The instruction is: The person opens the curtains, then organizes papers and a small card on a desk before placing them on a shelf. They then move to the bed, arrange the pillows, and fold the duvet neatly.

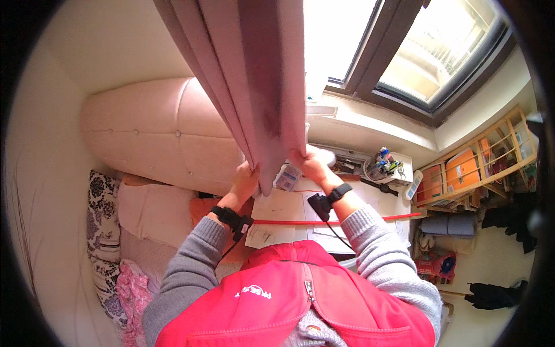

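A long pink curtain hangs from the top of the view, gathered into folds with a darker band down its middle. My left hand is closed on its left edge near the lower end. On the opposite edge, a little farther away, my right hand pinches the cloth, fingers partly hidden by it. Between the hands the fabric sags slightly and looks blurred. Each wrist wears a black strap with a small box and a cable. Beneath the curtain is a white desk with papers and a small printed packet.
A red rod lies across the desk. Farther back stands a pen holder beside a white remote. At left is a bed with a padded pink headboard. A dark-framed window and a wooden bookshelf are at right.
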Available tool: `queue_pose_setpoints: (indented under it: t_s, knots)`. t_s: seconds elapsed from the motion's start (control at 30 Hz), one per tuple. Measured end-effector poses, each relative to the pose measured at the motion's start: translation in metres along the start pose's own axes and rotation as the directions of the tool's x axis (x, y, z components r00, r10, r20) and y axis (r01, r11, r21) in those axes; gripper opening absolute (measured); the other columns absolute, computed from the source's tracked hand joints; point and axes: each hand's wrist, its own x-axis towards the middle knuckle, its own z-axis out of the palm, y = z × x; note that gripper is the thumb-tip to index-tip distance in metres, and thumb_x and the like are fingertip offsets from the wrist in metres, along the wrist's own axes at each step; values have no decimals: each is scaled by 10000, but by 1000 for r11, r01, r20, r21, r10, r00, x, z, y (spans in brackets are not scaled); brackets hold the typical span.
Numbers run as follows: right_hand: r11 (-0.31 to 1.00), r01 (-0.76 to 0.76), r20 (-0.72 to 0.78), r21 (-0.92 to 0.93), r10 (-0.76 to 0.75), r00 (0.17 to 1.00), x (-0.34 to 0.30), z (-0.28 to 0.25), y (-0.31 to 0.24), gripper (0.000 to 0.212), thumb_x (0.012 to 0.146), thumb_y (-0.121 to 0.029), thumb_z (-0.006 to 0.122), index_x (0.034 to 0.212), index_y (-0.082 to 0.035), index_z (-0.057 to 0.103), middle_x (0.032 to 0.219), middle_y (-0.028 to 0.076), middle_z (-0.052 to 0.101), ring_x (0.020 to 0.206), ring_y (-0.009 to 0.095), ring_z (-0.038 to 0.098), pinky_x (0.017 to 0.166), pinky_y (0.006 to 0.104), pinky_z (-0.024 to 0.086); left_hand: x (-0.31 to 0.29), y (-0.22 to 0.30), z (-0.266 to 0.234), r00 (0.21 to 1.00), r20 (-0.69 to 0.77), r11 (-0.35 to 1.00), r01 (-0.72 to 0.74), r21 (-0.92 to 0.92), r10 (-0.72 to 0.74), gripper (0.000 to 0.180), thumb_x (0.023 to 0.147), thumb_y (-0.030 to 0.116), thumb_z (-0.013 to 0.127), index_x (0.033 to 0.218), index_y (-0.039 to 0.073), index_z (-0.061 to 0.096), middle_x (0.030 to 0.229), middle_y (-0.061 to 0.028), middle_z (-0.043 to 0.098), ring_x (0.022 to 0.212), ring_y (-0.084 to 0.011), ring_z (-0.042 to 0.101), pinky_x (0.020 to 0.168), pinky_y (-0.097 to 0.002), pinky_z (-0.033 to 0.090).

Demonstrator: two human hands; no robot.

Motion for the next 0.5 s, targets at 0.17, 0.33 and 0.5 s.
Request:
queue_pose_setpoints:
  t_s: [0.17, 0.33, 0.5]
  knots:
    - [990, 138, 65, -24, -136, 989, -6, 52, -12, 193, 904, -152, 566, 1051, -45, 628, 896, 107, 647, 847, 205, 604, 780, 333, 487, -26, 22, 10, 997, 68, 936, 68, -345, -47, 319, 891, 209, 581, 1109, -21, 559, 1002, -100, 620, 935, -207, 584, 817, -333, 472]
    - [920, 331, 106, -209, -315, 943, -22, 83, -15, 371, 843, -149, 529, 1202, -59, 563, 1201, 193, 563, 1109, 369, 527, 943, 401, 439, -27, 28, 7, 995, 95, 941, 17, -337, 16, 531, 833, 319, 673, 1218, 8, 480, 1148, -102, 541, 1112, -212, 505, 921, -349, 422]
    - [972, 175, 380, -160, -103, 919, -28, 58, -5, 465, 833, -224, 664, 1263, -92, 548, 1379, 179, 440, 1263, 343, 432, 1037, 405, 366, -24, 16, 0, 956, -185, 968, 203, -151, -229, 362, 907, 295, 590, 912, -63, 646, 869, -129, 684, 806, -208, 644, 702, -354, 492]
